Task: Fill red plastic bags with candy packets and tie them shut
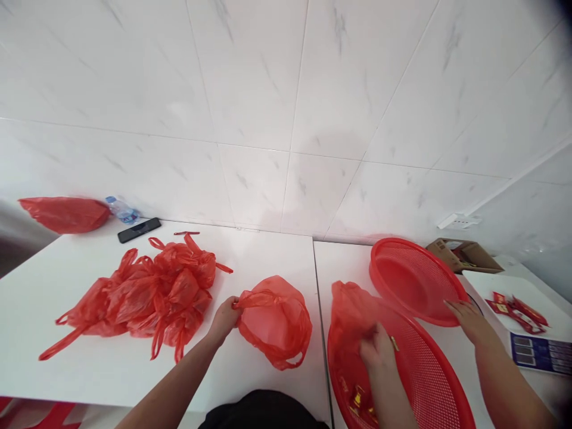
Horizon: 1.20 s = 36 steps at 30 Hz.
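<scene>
My left hand [226, 319] pinches the handle of a thin red plastic bag [274, 325] lying on the white table [268, 387]. To its left lies a heap of similar red bags [152, 301]. My right hand [378, 351] is down inside a red mesh basket [440, 381], pressed against another red bag [351, 316]. Whether its fingers grip that bag is hidden. Small red-and-gold packets [358, 402] lie in the basket below it. A co-worker's hand [467, 319] touches the rim of a second red basket [413, 280], which stands tilted.
At the back left are a bunched red bag [65, 214], a water bottle [120, 210] and a black handset [139, 230]. At the right are a cardboard box [465, 255], more red packets [513, 311] and a blue printed card [540, 353]. Marble-look tiles form the wall.
</scene>
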Each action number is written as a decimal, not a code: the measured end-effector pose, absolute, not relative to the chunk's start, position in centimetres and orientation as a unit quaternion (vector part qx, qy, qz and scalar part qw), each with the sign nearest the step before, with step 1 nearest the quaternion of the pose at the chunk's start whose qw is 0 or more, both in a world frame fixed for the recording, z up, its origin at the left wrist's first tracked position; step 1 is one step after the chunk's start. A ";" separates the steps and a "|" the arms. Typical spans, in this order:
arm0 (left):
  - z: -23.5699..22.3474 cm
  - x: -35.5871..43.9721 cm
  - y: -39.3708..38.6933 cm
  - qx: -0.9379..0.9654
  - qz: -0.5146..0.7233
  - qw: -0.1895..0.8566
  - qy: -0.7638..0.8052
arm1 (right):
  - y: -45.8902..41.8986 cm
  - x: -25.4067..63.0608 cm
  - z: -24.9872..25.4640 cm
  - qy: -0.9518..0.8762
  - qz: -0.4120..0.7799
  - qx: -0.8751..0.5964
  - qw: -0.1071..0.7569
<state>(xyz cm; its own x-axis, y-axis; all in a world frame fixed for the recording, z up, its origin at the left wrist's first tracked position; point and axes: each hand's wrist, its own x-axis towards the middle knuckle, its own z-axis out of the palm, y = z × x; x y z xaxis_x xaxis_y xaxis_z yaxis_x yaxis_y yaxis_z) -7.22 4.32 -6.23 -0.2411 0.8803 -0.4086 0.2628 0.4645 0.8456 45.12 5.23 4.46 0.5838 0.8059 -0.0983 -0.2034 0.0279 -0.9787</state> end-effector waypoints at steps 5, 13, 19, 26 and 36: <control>-6.3 -7.4 2.5 0.479 0.342 0.382 0.712 | 7.5 36.3 1.8 -0.273 0.456 -0.549 0.646; -6.2 -7.2 2.3 0.566 0.363 0.296 0.678 | 7.9 25.7 -2.2 -0.265 0.552 -0.549 0.569; -3.1 -4.4 2.8 0.432 0.349 0.532 0.640 | 1.9 19.5 -4.5 -0.557 0.581 -0.507 0.310; -0.4 -3.3 3.3 0.229 0.434 0.708 0.508 | 2.3 19.3 -4.2 -0.695 0.424 -0.539 0.217; -1.6 -4.2 2.5 0.220 0.462 0.655 0.556 | 0.4 39.4 -1.2 -0.491 0.273 -0.758 0.330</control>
<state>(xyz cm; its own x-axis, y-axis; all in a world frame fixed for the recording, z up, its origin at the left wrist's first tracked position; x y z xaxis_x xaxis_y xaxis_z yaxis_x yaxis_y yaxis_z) -4.17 2.48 -1.63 -0.0444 0.8494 -0.5259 -0.3613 0.4772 0.8011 39.42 0.39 -1.23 0.3680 0.9255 -0.0897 0.5644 -0.2990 -0.7695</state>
